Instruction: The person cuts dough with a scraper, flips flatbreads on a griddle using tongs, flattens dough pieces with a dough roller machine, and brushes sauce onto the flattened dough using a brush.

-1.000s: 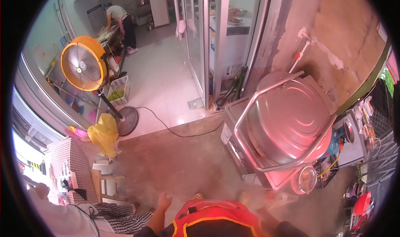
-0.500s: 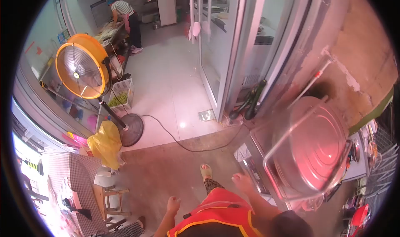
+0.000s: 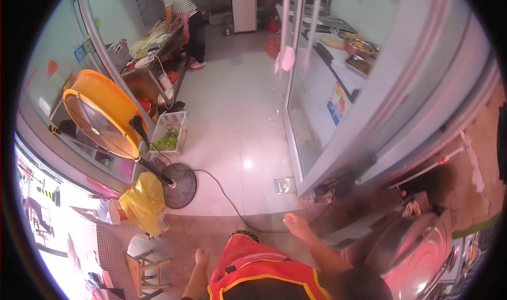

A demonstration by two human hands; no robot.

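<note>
**Fan and Cable Flank Kitchen Doorway**

At far left, a table (image 3: 108, 247) is draped in checked cloth, with a wooden stool (image 3: 133, 273) set beside it. The doorway's left side is crowded by an orange fan (image 3: 105, 97) and a yellow bag (image 3: 142, 197). The left hand (image 3: 202, 258) is held low beside the red apron (image 3: 240, 258), its fingers loosely curled; whether anything is pinched cannot be told. Behind the fan, greens (image 3: 168, 140) are held in a white crate (image 3: 182, 126); farther back, a workbench (image 3: 142, 81) is bent over by a co-worker (image 3: 182, 7). Pale tiles (image 3: 227, 115) are crossed by a dark cable (image 3: 224, 196), which is looped onto the darker floor near the right hand (image 3: 294, 225). That hand is raised, half curled; its grip cannot be told. At right, a white cabinet (image 3: 327, 83) topped with food trays is partly screened by a glass door (image 3: 311, 141), and a large metal vessel (image 3: 412, 252) is seen.
</note>
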